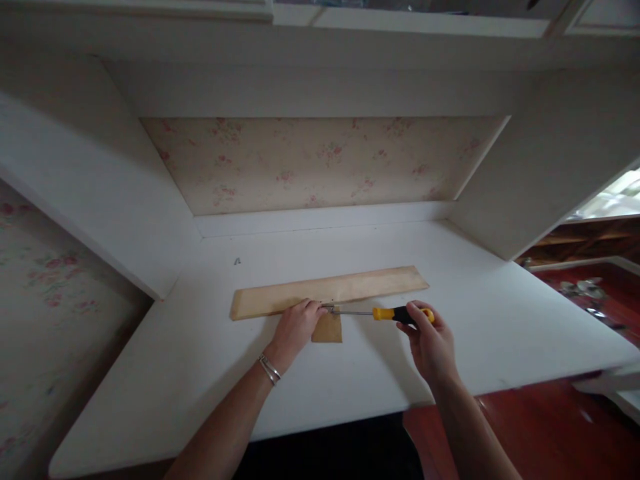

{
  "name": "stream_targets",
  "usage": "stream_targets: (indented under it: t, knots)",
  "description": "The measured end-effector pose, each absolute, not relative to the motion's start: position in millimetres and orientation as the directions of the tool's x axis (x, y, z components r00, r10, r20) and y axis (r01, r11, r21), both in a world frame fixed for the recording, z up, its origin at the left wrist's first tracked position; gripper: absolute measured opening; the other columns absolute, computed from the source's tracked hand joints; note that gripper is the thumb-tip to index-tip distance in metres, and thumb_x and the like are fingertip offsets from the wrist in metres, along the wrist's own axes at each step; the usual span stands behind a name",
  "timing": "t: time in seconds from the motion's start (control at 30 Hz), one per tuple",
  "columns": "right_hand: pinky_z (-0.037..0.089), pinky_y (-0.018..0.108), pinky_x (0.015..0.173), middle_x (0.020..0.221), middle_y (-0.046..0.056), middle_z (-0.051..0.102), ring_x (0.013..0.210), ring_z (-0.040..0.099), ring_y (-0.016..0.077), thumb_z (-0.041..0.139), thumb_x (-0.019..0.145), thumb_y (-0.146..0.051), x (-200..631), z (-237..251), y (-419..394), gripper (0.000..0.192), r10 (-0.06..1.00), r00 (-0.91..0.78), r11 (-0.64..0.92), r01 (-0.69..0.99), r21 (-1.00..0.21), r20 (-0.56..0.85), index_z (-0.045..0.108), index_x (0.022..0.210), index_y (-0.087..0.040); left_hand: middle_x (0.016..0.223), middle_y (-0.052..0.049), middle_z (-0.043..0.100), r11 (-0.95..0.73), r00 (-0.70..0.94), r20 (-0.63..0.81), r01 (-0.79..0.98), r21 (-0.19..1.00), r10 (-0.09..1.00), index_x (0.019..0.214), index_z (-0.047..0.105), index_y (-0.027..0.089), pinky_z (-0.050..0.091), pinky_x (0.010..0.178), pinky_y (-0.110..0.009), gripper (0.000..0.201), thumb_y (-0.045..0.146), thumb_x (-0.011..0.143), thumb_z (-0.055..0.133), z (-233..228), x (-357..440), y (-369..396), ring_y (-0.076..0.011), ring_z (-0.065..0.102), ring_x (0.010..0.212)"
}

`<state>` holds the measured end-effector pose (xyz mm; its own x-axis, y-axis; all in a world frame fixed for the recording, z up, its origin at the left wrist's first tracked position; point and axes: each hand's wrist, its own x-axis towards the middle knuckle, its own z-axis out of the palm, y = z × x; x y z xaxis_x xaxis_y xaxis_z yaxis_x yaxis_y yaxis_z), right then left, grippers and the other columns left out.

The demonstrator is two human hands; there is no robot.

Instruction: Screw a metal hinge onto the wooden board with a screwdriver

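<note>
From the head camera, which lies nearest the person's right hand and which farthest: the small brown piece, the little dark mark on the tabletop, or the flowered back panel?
Measured from the right hand, which grips the screwdriver:
1. Small brown piece, just to its left, by the left hand.
2. Little dark mark, farther left on the tabletop.
3. Flowered back panel, at the back of the alcove.
</note>
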<state>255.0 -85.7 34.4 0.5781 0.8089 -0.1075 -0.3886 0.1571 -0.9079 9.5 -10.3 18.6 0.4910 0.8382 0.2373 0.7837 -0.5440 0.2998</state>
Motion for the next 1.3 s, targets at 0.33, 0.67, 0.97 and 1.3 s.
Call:
stream_targets:
  t: [0.33, 0.67, 0.97, 1.3]
  knots:
    - [0.057, 0.025, 0.058, 0.083, -0.001, 0.058, 0.075, 0.059, 0.0127, 0.075, 0.066, -0.036, 247.4, 28.2, -86.8, 0.026, 0.820, 0.567, 0.127, -0.298, -0.946, -0.069, 0.065, 0.084, -0.020, 0.083, -0.007, 0.069, -0.354, 0.316, 0.173, 0.892, 0.280, 0.933, 0.081, 0.064, 0.020, 0.041, 0.065, -0.027, 0.046, 0.046, 0.095, 0.029, 22.1, 11.6, -8.3, -0.0173, 0.064, 0.074]
    - [0.056, 0.023, 0.056, 0.080, -0.002, 0.057, 0.073, 0.058, 0.0117, 0.076, 0.065, -0.036, 249.5, 25.9, -86.0, 0.025, 0.812, 0.576, 0.124, -0.335, -0.934, -0.099, 0.065, 0.081, -0.021, 0.103, -0.005, 0.067, -0.499, 0.440, 0.244, 0.685, 0.531, 0.864, 0.108, 0.060, 0.020, 0.047, 0.080, -0.026, 0.027, 0.033, 0.092, 0.043, 19.5, -11.7, -4.1, -0.0149, 0.063, 0.089]
    - [0.056, 0.023, 0.056, 0.083, -0.002, 0.057, 0.076, 0.057, 0.0115, 0.075, 0.065, -0.038, 252.4, 17.2, -86.6, 0.026, 0.816, 0.569, 0.119, -0.338, -0.933, -0.102, 0.064, 0.082, -0.021, 0.107, -0.003, 0.064, -0.640, 0.602, 0.233, 0.661, 0.390, 0.764, 0.111, 0.062, 0.023, 0.047, 0.086, -0.026, 0.029, 0.020, 0.094, 0.038, 17.5, -17.8, 0.8, -0.0143, 0.060, 0.095]
    - [0.057, 0.024, 0.057, 0.082, -0.002, 0.058, 0.074, 0.058, 0.0117, 0.076, 0.065, -0.037, 253.9, 16.7, -87.3, 0.027, 0.814, 0.571, 0.114, -0.332, -0.936, -0.103, 0.064, 0.082, -0.021, 0.096, -0.004, 0.063, -0.592, 0.570, 0.159, 0.775, 0.221, 0.806, 0.097, 0.058, 0.022, 0.046, 0.075, -0.027, 0.028, 0.030, 0.097, 0.031, 28.5, -7.0, -1.5, -0.0153, 0.061, 0.085]
